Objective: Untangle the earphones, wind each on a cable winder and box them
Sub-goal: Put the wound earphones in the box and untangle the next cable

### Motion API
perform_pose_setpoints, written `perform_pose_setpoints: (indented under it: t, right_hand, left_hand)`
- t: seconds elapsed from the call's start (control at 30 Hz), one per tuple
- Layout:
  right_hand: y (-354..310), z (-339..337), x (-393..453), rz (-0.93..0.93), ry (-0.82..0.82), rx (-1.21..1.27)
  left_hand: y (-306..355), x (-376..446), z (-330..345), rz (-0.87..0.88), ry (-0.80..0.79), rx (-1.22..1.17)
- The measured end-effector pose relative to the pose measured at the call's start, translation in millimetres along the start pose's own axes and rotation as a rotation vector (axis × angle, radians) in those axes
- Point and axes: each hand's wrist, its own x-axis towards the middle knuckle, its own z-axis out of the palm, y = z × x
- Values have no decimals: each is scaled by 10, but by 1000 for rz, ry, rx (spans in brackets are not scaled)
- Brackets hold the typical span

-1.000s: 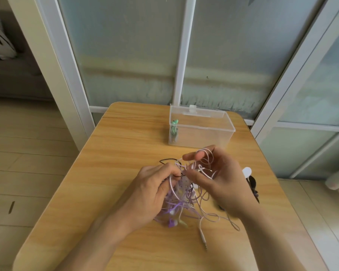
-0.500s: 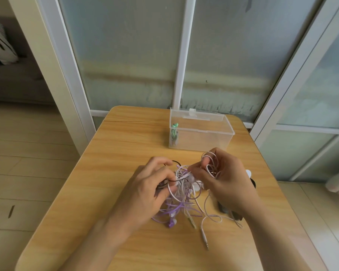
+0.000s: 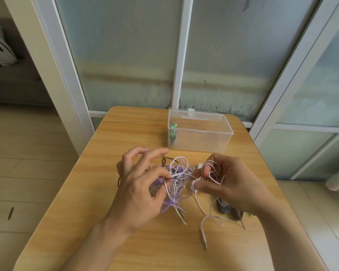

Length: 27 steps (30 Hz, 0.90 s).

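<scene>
Both of your hands worked over the knotted bundle of purple, white and dark earphone cables (image 3: 174, 180) lying mid-way across the light wooden table (image 3: 114, 137). Your left hand (image 3: 141, 190) pinched a strand of the tangle between thumb and forefinger, its other fingers spread and raised, a purple loop hooked over one fingertip. Your right hand (image 3: 229, 184) had its fingers curled round several loops of the thin white cable (image 3: 213, 173), thumb pressing a small white piece against them. That cable's free end ran toward you along the tabletop and finished in a metal jack plug (image 3: 204, 241). Behind the tangle stood the clear plastic box with its hinged lid open (image 3: 200, 133), a green wound earphone (image 3: 172, 133) upright at its left end. Some dark objects (image 3: 223, 208) lay partly hidden under your right palm.
</scene>
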Motion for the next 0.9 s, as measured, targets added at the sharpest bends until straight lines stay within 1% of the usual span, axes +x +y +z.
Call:
perform_pose_setpoints:
  t: [0.07, 0.13, 0.2, 0.27, 0.33, 0.4, 0.47, 0.57, 0.63, 0.7, 0.83, 0.9]
  right_hand:
    - [-17, 30, -13, 2, 11, -4]
    - [-24, 94, -3, -41, 116, 55]
    - [-34, 166, 12, -79, 228, 77]
    - [-41, 226, 24, -112, 287, 77]
    - [-35, 263, 26, -138, 291, 63]
    - [-39, 291, 20, -163, 277, 50]
    - [-66, 318, 16, -181, 272, 72]
    - [-112, 351, 17, -178, 294, 183]
    - [-129, 353, 16, -168, 322, 274]
    - [-129, 348, 13, -168, 357, 342]
    - [-107, 343, 40, -136, 427, 420]
    - [-107, 330, 45, -121, 428, 427]
  left_hand:
    - [-12, 6, -3, -14, 14, 9]
    - [-9, 20, -9, -11, 5, 17]
    - [-3, 7, -18, 20, -44, 19]
    - [20, -16, -50, 39, -135, -14]
    - [52, -23, -75, -9, -172, -95]
    - [70, -4, -76, -43, -93, -141]
    - [70, 19, -47, -12, -31, -146]
    - [52, 7, 5, 39, -84, -168]
    - [39, -23, 21, 6, -133, -186]
    - [29, -34, 31, -15, -149, -194]
    - [-4, 2, 41, 36, -89, -187]
    - [-7, 9, 38, 42, -75, -173]
